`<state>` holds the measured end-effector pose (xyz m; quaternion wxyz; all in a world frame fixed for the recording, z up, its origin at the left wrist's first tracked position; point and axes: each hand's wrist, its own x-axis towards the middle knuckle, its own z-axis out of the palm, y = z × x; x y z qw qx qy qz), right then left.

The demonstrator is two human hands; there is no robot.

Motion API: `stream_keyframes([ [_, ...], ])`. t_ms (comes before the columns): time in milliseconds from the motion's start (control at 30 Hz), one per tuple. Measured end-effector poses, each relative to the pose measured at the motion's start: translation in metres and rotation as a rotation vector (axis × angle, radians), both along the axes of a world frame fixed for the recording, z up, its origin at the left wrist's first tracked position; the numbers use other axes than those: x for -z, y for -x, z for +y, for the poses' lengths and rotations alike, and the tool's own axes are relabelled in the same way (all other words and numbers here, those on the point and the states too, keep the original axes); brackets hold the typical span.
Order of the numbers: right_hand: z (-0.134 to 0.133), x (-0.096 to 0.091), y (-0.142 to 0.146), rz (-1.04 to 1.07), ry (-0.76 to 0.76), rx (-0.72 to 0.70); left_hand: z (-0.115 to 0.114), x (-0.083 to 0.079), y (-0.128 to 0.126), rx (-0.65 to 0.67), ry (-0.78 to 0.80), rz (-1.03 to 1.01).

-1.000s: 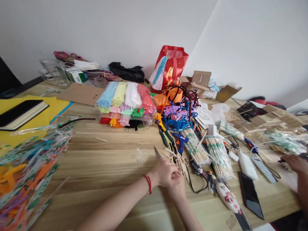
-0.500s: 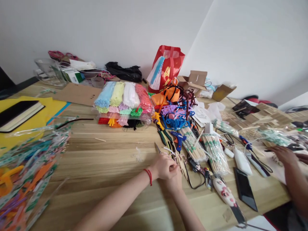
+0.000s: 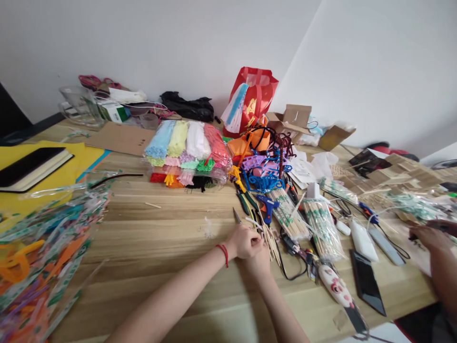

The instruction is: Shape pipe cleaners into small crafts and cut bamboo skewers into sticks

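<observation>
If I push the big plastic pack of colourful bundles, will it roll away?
Probably not: the pack lies broad and low on the table, so it should slide. It looks shiny and wrinkled, so it may feel slippery.

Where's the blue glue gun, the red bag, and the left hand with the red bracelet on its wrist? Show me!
Blue glue gun (image 3: 269, 205): head view, on its body.
Red bag (image 3: 264, 102): head view, on its front.
Left hand (image 3: 244, 241): head view, middle of the hand.
</observation>
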<state>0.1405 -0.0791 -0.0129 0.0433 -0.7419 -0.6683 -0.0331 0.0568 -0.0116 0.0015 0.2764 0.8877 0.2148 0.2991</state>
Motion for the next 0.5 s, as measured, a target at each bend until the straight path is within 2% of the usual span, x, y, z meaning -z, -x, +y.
stream_keyframes([
  [133,-0.012,-0.004,-0.002,0.015,0.013,0.002,-0.014,-0.005,0.002,-0.038,0.009,-0.012],
  [300,-0.032,0.006,0.002,-0.014,0.013,-0.074,-0.033,-0.001,0.009,-0.055,0.049,-0.018],
  [400,-0.024,0.012,0.0,-0.023,-0.011,-0.079,-0.025,0.003,0.006,-0.036,0.065,-0.022],
  [500,-0.008,0.01,-0.003,-0.046,-0.014,-0.065,-0.009,0.005,-0.001,-0.015,0.074,-0.024],
])
